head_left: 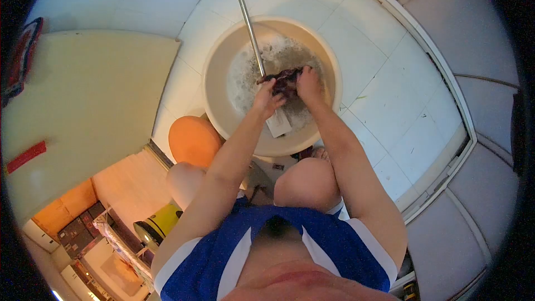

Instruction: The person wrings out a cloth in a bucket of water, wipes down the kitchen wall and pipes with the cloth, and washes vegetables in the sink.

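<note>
A: Where is the cloth (286, 85)?

B: Between the person's two hands, over the tub (214, 72), in front of the pole (249, 22). It is dark and bunched up.

A: And the grip on it?

B: Both are clamped on it. The left hand (267, 100) has thumb and fingers about its near side; the right hand (309, 85) pinches the other end, fingers curled in.

A: How far along does the work look?

B: Partway, by the look of it. The cloth is in hand, and the water below is murky, with white suds (245, 61) spread towards the tub's left side. The cloth has not been wrung out and laid aside, nor have the suds been cleared, so the handling seems unfinished.

A: What about the white piece (280, 124)?

B: It sits inside the tub, just below the hands. The cloth and hands hide whether it joins the pole; that cannot be told.

A: Anything else close by?

B: An orange stool (195, 140) on the floor (384, 100), just beside the tub, near the left knee.
</note>
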Tool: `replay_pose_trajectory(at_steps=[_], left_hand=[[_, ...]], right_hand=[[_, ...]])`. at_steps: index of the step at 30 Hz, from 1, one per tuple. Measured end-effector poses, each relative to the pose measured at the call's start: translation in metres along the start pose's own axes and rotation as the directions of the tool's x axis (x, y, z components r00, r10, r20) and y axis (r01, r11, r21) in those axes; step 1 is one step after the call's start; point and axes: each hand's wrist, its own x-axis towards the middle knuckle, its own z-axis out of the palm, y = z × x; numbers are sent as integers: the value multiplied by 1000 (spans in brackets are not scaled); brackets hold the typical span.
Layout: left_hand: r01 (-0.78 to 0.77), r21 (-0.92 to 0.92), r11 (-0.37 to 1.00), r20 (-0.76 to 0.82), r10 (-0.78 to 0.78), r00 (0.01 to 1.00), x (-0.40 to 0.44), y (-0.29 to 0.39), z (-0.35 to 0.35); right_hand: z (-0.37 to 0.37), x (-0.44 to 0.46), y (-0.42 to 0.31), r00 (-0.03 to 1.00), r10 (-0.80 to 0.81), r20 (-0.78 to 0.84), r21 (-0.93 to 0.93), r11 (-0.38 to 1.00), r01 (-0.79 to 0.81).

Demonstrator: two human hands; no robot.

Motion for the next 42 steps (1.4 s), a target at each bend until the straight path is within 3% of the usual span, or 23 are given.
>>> replay_pose_trajectory(at_steps=[2,3,5,6,8,9,12,14,16,20,22,23,24,26,30,33,34,35,36,38,39,41,42], left_hand=[[75,93,993,-44,-72,996,0,0,-1],[69,137,988,5,-70,998,4,-3,-3],[66,175,982,51,-76,996,7,-7,-3],[59,130,990,-14,-58,998,6,-8,1],[50,86,995,-76,-44,996,10,-6,3],[116,-5,993,-32,-117,993,17,-4,1],[159,-148,976,8,-160,987,2,9,14],[-24,-123,992,139,42,989,-17,19,25],[88,-244,966,142,-54,988,25,6,-3],[-43,0,999,320,41,947,61,-28,-32],[22,-1,1000,526,-18,850,89,-54,-50],[219,-422,880,331,-75,940,4,-13,11],[219,-424,879,329,-76,941,-1,-7,22],[174,-273,946,112,-149,983,1,-2,32],[19,-144,989,121,-1,993,16,-14,15],[41,14,999,64,-42,997,17,-13,-1],[61,90,994,-18,-59,998,13,-12,0],[58,89,994,-15,-57,998,16,-15,-5],[91,96,991,-23,-90,996,18,-19,-9],[119,105,987,-30,-117,993,21,-20,-11],[119,75,990,-79,-113,990,20,-20,-8],[117,43,992,-117,-112,987,22,-16,-4],[151,-58,987,12,-150,989,24,-10,-6]], right_hand=[[15,-19,16,835,-532,140,-396,743,539],[17,-15,20,838,-528,141,-393,747,537],[19,-2,25,954,-8,300,-224,971,79],[22,3,23,952,-8,305,-226,971,81],[29,11,17,918,-100,384,534,835,-132],[25,5,3,894,-204,398,673,728,-134],[-25,-48,-55,798,-450,400,774,632,-32],[-57,-86,-85,752,-592,291,778,603,173],[-70,-110,-99,684,-640,349,652,690,313],[-57,-109,-94,673,-657,339,412,747,522],[-31,-76,-70,769,-637,62,214,761,613],[-31,-60,-68,835,-542,97,103,840,533],[-32,-45,-65,893,-432,125,-15,899,437],[-18,-11,-43,956,-292,-26,-3,956,292],[-24,5,-20,976,-201,87,31,979,199],[1,3,2,989,127,80,19,991,-129],[9,-9,15,966,-220,135,-251,936,248],[11,-16,20,817,-505,277,-463,675,574],[14,-12,21,817,-507,275,-465,674,574],[16,3,13,963,43,266,-172,985,3],[17,5,8,964,40,263,-170,985,5],[13,9,-3,864,-217,454,631,763,-140],[1,0,-15,866,-213,452,626,767,-138]])
